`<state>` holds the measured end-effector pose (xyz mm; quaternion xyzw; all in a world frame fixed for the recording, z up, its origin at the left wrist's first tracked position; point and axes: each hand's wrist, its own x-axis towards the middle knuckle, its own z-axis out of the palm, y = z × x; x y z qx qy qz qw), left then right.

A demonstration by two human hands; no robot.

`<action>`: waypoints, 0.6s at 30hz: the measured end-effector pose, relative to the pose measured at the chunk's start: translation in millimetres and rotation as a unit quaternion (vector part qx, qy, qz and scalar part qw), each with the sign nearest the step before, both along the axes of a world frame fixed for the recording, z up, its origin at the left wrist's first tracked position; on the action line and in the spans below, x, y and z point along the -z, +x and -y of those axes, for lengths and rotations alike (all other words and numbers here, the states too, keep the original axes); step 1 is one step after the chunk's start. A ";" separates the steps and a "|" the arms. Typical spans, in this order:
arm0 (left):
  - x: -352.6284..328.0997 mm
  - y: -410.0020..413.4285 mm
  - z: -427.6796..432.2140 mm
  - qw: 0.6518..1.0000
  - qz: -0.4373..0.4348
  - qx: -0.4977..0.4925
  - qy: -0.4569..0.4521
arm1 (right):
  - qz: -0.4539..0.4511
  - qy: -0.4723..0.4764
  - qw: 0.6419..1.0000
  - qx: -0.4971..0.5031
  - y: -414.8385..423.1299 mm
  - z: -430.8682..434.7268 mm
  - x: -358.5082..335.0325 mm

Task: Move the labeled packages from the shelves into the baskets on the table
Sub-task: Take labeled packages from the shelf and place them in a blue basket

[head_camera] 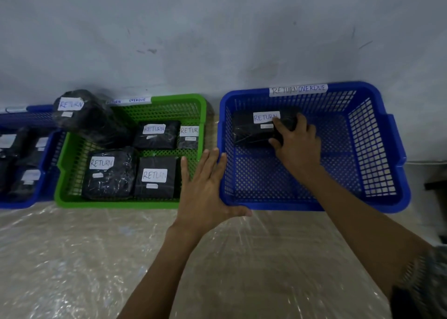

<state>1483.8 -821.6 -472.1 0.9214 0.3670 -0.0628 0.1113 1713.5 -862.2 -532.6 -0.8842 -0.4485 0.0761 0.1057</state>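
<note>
A blue basket [367,149] labeled "RETURN OVERDUE" stands at the right on the table. Inside it, at the back left, lies a black wrapped package [251,135] with a white "RETURN" label. My right hand [297,142] reaches into the basket, fingers curled on the package's right end. My left hand [205,193] rests flat, fingers apart, against the basket's front left corner, thumb along the front rim. A green basket [191,106] to the left holds several black "RETURN" packages. One bulky package [79,115] sits on its back left corner.
A second blue basket [46,159] with more black packages is at the far left, partly cut off. All baskets stand against a grey wall [217,33]. The table [96,258] is covered in clear crinkled plastic.
</note>
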 end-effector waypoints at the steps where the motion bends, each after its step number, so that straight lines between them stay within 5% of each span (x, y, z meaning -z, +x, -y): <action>1: 0.1 -0.4 -0.1 1.000 0.002 0.000 0.000 | 0.002 -0.001 1.000 0.002 0.1 0.0 0.4; 18: 0.8 -2.8 1.0 0.998 0.028 -0.010 -0.046 | -0.023 -0.014 1.000 0.012 -4.9 -0.7 3.1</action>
